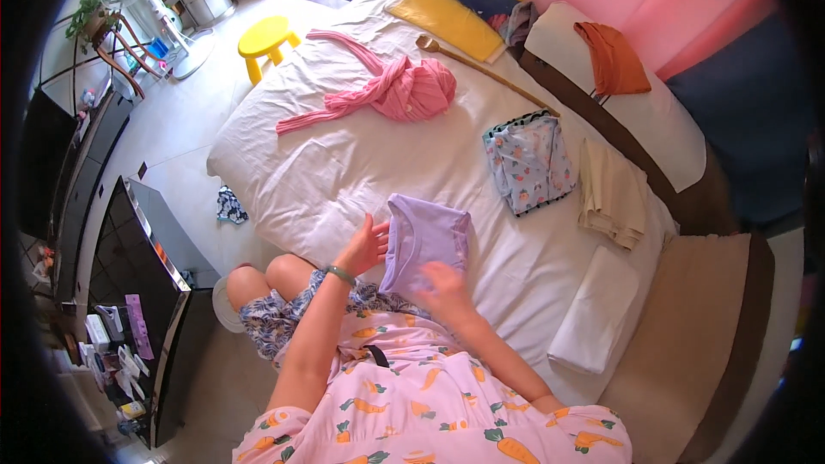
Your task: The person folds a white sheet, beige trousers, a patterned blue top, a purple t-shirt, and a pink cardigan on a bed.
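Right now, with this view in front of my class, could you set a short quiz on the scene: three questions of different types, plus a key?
1. Multiple choice: what colour is the folded garment nearest to the left hand and the right hand?
a) Green
b) Lilac
c) Black

2. True or false: the pink garment lies on the bed in a twisted bundle, with long ends stretching out.

3. Fill in the blank: the bangle is on the person's ____ wrist.

Key: 1. b; 2. true; 3. left
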{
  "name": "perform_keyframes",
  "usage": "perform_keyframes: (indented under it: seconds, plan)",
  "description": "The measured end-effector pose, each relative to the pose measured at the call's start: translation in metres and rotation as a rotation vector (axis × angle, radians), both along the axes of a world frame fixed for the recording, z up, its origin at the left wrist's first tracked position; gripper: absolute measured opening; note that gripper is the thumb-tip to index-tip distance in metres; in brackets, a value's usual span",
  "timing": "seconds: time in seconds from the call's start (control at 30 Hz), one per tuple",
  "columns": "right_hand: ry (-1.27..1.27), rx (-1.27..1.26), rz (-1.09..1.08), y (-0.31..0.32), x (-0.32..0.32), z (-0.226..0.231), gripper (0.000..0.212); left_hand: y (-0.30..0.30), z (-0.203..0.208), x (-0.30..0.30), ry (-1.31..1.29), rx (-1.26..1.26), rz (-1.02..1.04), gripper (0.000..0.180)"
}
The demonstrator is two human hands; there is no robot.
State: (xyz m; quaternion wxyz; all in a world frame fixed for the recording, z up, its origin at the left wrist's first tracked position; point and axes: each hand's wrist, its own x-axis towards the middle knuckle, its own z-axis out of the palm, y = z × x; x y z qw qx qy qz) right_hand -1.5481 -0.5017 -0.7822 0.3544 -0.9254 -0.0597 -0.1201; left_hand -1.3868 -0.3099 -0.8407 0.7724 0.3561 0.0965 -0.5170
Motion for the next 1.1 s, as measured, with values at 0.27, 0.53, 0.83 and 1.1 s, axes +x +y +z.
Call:
perform_keyframes:
  seconds: [0.27, 0.53, 0.83, 1.1]
  plan:
    - [0.659, 1.225, -0.536, -0.099, 0.041, -0.055, 0.039, -0.014, 0.052, -0.046, -0.451, 0.527, -0.275, 0.075]
    - [0.487, 1.170, -0.327, -0.084, 0.049, -0.029, 0.041, -0.031, 0.082, -0.020, -0.609, 0.298, -0.188, 0.072]
    - [-0.324, 1.468, -0.715, -0.215, 0.136, 0.014, 0.043, -0.068, 0.203, 0.028, -0.732, 0.077, 0.024, 0.046]
    - [-0.472, 0.281, -0.952, -0.193, 0.120, -0.035, 0.025, 0.043, 0.104, -0.030, -0.457, 0.423, 0.277, 0.036]
